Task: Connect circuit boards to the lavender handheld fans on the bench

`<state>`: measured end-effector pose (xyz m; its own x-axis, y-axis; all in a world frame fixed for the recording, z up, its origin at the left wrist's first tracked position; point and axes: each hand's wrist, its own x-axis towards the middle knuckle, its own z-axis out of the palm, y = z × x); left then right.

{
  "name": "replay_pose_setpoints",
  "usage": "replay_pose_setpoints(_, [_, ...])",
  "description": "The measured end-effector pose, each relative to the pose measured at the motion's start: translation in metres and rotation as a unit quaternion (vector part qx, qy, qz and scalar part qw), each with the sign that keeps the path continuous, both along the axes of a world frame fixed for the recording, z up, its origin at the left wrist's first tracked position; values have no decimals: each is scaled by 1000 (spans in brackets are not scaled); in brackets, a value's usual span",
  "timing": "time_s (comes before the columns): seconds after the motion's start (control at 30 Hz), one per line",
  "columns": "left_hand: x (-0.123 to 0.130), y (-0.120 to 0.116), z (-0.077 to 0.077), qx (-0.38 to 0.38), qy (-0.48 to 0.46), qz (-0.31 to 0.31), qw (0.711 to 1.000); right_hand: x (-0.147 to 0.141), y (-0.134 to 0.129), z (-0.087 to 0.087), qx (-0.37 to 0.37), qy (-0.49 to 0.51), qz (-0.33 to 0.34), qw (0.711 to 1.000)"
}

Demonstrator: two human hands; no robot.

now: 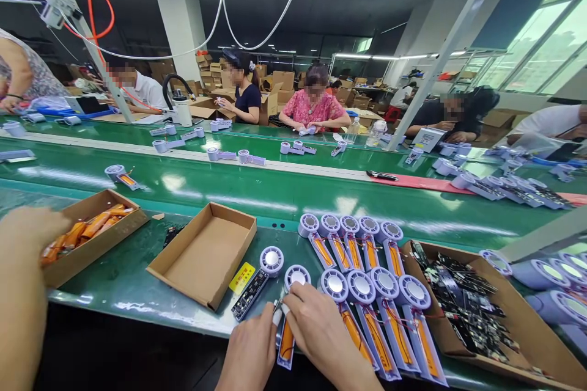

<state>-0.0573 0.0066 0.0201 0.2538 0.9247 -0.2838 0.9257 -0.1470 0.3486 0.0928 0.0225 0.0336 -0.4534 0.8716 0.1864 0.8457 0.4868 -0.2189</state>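
Head view: hands point(321, 333) pinching orange battery point(287, 342)

Shallow cardboard tray point(178, 287) on a green conveyor belt point(293, 195); farther off, a co-worker in a pink blouse point(314, 107), another in a navy top point(247, 101), stacked brown cartons point(279, 80), white hoses point(270, 15) hanging overhead, and bright windows point(545, 43) at far right.

Electronics mfg floor, green conveyor point(275, 186)
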Motion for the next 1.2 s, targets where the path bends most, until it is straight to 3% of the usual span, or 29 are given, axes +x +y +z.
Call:
replay_pose_setpoints(0.2, [3, -1, 4, -16, 9, 10, 1000, -4, -3, -3, 1, 14, -11, 1000])
replay_pose_setpoints(0.4, [-8, 2, -1, 6, -69, -19, 997, 5, -1, -12, -50, 98, -23, 994])
replay_pose_setpoints(0.63, [-24, 6, -12, 41, -144, -49, 988, 27, 12, -2, -132, 202, 88, 966])
replay_pose_setpoints(0.77, [-23, 6, -14, 48, -171, -59, 982, 27, 14, -2, -142, 209, 102, 962])
replay_pose_setpoints(0.9, [-21, 5, -10, 48, -174, -48, 982, 24, 13, 2, -138, 206, 84, 965])
replay_pose_setpoints(1.0, [-17, 2, -10, 42, -214, -14, 976, 32, 8, 5, -139, 270, 41, 952])
replay_pose_setpoints(1.1, [-16, -3, -18, 43, -266, 59, 961, 47, -4, 0, -98, 313, -49, 943])
replay_pose_setpoints(1.2, [-17, -6, -29, 58, -297, 126, 945, 53, -26, -15, -60, 258, -87, 960])
